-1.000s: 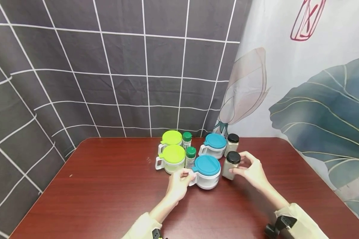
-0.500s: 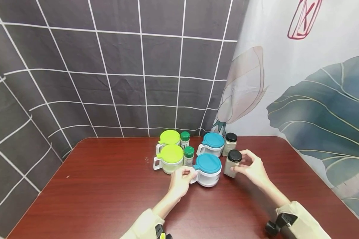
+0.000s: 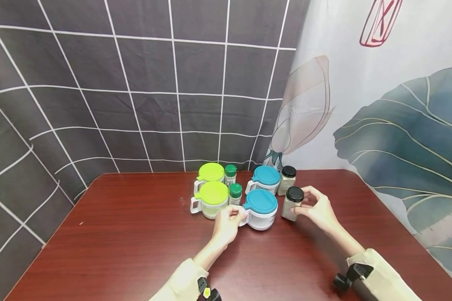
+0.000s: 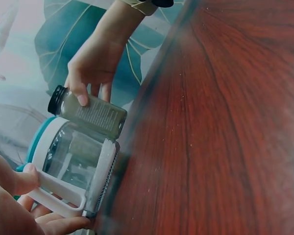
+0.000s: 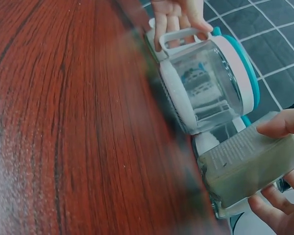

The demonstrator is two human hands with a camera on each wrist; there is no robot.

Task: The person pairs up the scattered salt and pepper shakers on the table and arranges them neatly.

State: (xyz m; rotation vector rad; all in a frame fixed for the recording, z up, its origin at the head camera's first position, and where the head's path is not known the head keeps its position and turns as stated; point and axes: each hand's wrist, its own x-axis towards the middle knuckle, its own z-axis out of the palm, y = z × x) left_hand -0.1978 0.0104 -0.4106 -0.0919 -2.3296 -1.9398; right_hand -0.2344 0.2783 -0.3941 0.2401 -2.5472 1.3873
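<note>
In the head view, my left hand (image 3: 227,225) pinches the white handle of a clear seasoning jar (image 3: 261,218) with a blue lid. The left wrist view shows my thumb on top of that handle (image 4: 59,196), with fingers behind and under it. My right hand (image 3: 320,211) holds a small clear spice bottle (image 3: 289,210) with a black cap. Thumb and fingers lie on opposite sides of this bottle (image 5: 250,161) in the right wrist view. It stands just right of the blue-lidded jar. Pale contents show in the bottle; its label is too blurred to read.
Two green-lidded jars (image 3: 212,194) stand to the left, one behind the other. Two green-capped shakers (image 3: 235,193) are beside them. Behind the held items stand another blue-lidded jar (image 3: 266,175) and another black-capped bottle (image 3: 287,179). A curtain hangs behind the brown table (image 3: 135,234).
The held blue-lidded jar has slid backward, closer to the blue-lidded jar behind it. The held spice bottle has shifted slightly back and right. The head view has turned a little; both grips stay the same.
</note>
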